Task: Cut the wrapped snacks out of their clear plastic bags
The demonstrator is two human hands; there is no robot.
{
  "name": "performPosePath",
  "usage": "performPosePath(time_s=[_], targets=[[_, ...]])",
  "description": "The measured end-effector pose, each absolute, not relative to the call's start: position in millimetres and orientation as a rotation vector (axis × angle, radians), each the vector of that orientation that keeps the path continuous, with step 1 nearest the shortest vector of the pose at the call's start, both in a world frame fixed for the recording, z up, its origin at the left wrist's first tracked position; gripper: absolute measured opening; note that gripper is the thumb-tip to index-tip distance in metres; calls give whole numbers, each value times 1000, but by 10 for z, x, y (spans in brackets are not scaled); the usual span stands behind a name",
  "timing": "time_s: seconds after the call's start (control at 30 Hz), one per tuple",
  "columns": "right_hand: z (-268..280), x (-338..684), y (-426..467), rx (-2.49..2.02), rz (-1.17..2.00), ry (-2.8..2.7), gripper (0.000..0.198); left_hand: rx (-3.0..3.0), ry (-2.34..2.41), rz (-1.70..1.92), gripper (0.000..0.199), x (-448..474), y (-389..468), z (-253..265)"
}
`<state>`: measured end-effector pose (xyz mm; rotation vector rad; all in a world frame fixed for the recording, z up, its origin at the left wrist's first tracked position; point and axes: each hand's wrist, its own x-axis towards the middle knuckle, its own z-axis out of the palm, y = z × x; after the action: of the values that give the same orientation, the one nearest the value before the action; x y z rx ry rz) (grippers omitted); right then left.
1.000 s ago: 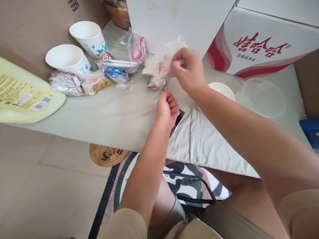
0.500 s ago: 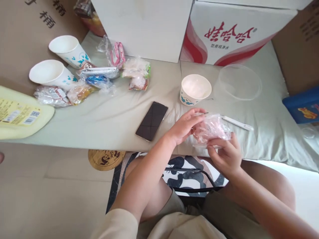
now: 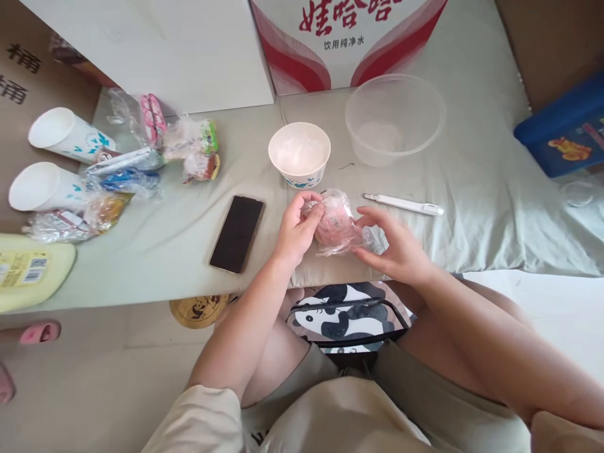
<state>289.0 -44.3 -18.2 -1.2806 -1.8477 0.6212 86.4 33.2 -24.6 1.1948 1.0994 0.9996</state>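
A crinkled clear plastic bag with pink contents [image 3: 336, 225] is between my hands near the front edge of the cloth-covered surface. What the pink contents are, I cannot make out. My left hand [image 3: 298, 229] pinches the bag's left side between thumb and fingers. Around its right end curves my right hand [image 3: 394, 245], thumb below and fingers above, with loose film showing under the palm. Just behind the bag stands a white paper bowl [image 3: 302, 154] with blue print. A white utility knife [image 3: 403, 204] lies to the right, behind my right hand.
A phone [image 3: 236, 234] lies left of my left arm. The clear plastic bowl [image 3: 396, 119] stands behind the knife. Two tipped paper cups [image 3: 42, 187], wrapped snacks [image 3: 201, 141] and a yellow bottle [image 3: 35, 270] are on the left. Large boxes [image 3: 349, 56] border the back.
My view has shifted, so the surface's things appear further left. The bag now sits nearer the paper bowl. My right hand's fingers have spread wider around the bag's right end.
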Motion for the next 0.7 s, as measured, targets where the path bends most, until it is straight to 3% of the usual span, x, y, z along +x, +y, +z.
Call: performPosePath(time_s=[0.2,0.43,0.7], targets=[[-246,2869,-371,-1168,522,-1991,17,1440,1115,987,22,930,353,-264],[-219,2814,-352,-1120,451,-1914,17,1621,1008,790,31,744,292,-201],[-155,2719,-342,-1219,404,-1911,10,1671,1015,772,23,705,238,-227]])
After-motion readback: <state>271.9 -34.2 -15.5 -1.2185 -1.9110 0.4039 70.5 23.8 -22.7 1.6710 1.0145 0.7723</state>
